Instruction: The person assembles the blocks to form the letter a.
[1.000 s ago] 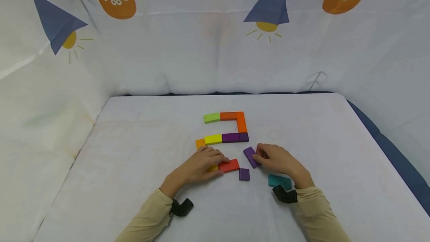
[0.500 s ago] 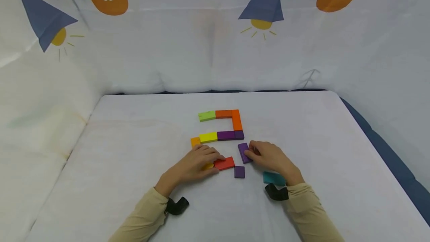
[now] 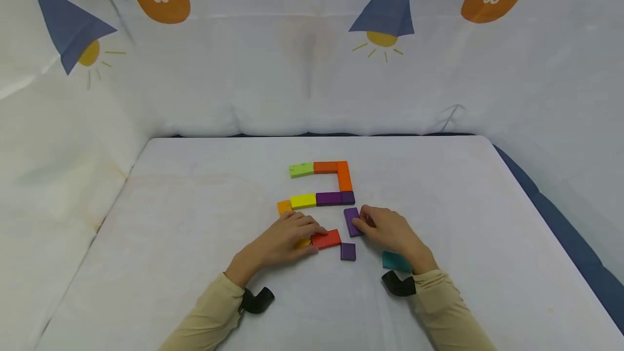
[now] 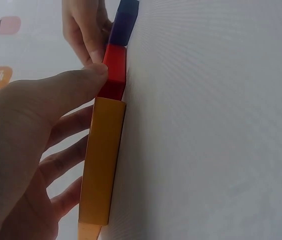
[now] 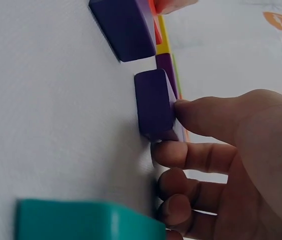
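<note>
My left hand [image 3: 283, 240] pinches a red block [image 3: 326, 239], its thumb on the near side and its index finger on the far side. Under that hand runs a golden-yellow block [image 4: 101, 160], meeting the red one end to end. A small purple block [image 3: 348, 252] lies at the red block's right end. To the upper right, my right hand [image 3: 392, 227] holds a longer purple block [image 3: 351, 222] between thumb and index finger; it rests on the table, apart from the small one. Beside the right wrist is a teal block [image 3: 396, 261], partly covered.
Beyond the hands, a winding line of blocks joins a green block [image 3: 301, 170], orange blocks [image 3: 344, 176], purple blocks [image 3: 329, 199], a yellow block [image 3: 303, 201] and a light orange block [image 3: 284, 207]. The white table [image 3: 219, 177] meets a printed cloth [image 3: 273, 80] behind.
My right hand has shifted slightly left with the longer purple block, which now stands straighter relative to the small purple one. The left hand stays on the red block. The head view has shifted a little.
</note>
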`<state>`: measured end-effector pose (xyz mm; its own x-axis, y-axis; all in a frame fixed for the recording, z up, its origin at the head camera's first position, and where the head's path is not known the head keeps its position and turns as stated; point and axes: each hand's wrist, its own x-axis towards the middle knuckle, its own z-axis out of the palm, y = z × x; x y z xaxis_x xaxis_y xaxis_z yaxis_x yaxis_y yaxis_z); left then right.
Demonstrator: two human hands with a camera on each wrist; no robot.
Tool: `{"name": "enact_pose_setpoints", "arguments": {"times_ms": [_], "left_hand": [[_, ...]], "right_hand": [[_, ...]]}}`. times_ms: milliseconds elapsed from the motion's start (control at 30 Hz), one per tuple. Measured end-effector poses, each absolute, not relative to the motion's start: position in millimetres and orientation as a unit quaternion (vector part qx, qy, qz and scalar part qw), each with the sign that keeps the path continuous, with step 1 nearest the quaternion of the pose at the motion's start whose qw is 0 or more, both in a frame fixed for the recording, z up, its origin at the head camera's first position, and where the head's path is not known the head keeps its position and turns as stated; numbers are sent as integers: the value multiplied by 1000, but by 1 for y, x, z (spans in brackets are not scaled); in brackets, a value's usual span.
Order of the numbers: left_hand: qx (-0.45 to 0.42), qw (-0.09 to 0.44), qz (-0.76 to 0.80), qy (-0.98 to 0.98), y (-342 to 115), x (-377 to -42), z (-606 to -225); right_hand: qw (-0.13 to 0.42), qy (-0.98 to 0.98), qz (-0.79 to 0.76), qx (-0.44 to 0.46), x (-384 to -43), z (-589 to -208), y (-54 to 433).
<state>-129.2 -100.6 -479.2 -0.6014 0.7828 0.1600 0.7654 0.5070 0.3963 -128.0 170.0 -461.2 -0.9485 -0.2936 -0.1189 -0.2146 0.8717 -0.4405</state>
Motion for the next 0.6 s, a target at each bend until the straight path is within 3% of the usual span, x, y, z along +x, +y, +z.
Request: {"name": "enact_pose_setpoints", "arguments": {"times_ms": [600], "left_hand": [[445,20,214,869,-100,-128,-481]], "right_hand": [[77,967,-215,-112,-129,-467,166]]}}
